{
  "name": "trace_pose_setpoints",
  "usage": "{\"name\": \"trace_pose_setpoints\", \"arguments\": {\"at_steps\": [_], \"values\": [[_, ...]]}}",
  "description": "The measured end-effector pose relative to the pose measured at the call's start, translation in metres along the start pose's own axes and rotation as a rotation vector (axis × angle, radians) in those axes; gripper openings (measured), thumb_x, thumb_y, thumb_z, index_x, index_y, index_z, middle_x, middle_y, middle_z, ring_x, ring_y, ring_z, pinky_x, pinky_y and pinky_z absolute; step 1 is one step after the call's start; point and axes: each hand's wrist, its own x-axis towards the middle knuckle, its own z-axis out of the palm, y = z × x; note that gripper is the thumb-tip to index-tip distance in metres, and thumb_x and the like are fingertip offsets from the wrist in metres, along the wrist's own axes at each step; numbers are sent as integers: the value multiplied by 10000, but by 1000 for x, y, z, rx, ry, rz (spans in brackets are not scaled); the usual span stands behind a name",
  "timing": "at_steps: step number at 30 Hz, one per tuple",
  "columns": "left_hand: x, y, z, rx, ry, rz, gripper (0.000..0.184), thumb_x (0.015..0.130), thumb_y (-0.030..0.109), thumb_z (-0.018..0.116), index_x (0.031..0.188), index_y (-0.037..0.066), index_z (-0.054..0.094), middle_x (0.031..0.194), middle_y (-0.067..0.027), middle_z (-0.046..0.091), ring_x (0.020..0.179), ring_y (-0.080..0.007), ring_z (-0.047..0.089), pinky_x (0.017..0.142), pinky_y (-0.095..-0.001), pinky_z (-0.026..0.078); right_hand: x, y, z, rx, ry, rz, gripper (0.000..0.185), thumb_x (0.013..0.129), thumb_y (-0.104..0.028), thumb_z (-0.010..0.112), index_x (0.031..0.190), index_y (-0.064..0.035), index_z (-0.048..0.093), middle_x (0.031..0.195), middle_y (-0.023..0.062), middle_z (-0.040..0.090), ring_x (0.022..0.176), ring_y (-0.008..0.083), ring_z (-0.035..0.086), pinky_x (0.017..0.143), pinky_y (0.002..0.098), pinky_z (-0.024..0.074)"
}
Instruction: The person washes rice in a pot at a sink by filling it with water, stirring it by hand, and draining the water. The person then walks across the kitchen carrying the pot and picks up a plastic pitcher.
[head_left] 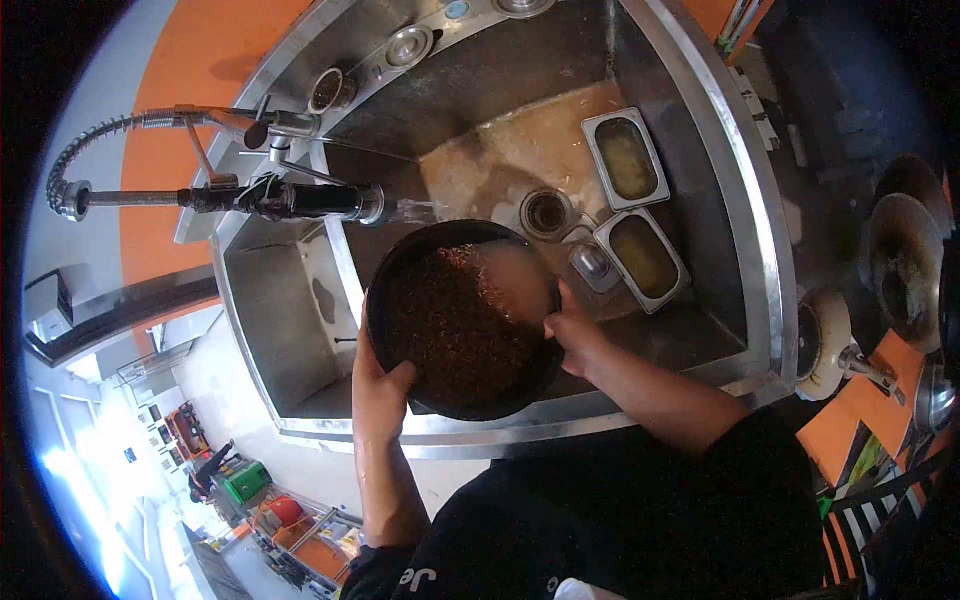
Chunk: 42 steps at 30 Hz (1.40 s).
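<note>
My left hand [378, 388] grips the near left rim of a black round basin [540, 385], its thumb over the edge. My right hand [574, 334] is closed on the right rim. The basin is held tilted above the steel sink's front part. Dark reddish-brown bits [455, 335], too fine to name, fill most of it, and cloudy water [515, 275] pools at the far right. Just beyond the left rim, the black spray head [372, 205] of the tap lets out water.
Two rectangular metal containers [627, 160] with murky liquid stand in the sink's right side, beside a drain [547, 214] and a small metal vessel [590, 262]. A second sink compartment [285, 320] lies left. Woks [905, 260] sit at far right. Metal lids [409, 46] rest on the back ledge.
</note>
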Motion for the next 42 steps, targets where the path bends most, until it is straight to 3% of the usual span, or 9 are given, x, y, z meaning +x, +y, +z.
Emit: {"name": "trace_pose_setpoints", "arguments": {"at_steps": [17,20,23,29,42], "values": [[-2,11,2,64,-28,45,833,545,-92,400,1353,26,238,1268,-166,406,1214,-270,371,1031,-349,253,7,2,-4,-1,-41,0,873,584,81,388,1369,-222,157,1192,106,389,988,249,455,766,358,450],[-2,14,4,105,-37,74,828,548,-91,394,1353,26,238,1272,-165,403,1218,-266,366,1032,-348,252,12,6,-7,28,-99,-28,874,574,83,389,1362,-222,165,1190,107,389,984,255,461,776,370,455],[-2,18,6,82,-51,104,828,550,-91,393,1354,26,234,1278,-164,398,1223,-258,360,1034,-344,248,4,0,-2,129,-49,60,915,570,106,389,1389,-212,135,1268,115,391,1040,258,450,842,384,395],[-2,18,5,78,-59,89,844,536,-96,393,1355,22,227,1289,-165,388,1229,-248,353,1039,-339,237,24,17,-16,-46,-44,-9,919,556,87,401,1387,-207,142,1256,118,395,1119,284,409,889,428,376],[-1,23,6,117,-45,84,854,526,-103,394,1355,16,231,1296,-161,384,1236,-241,343,1044,-331,221,1,0,0,105,-85,3,835,577,85,390,1345,-176,189,1234,114,391,1108,271,424,862,393,420]]}}
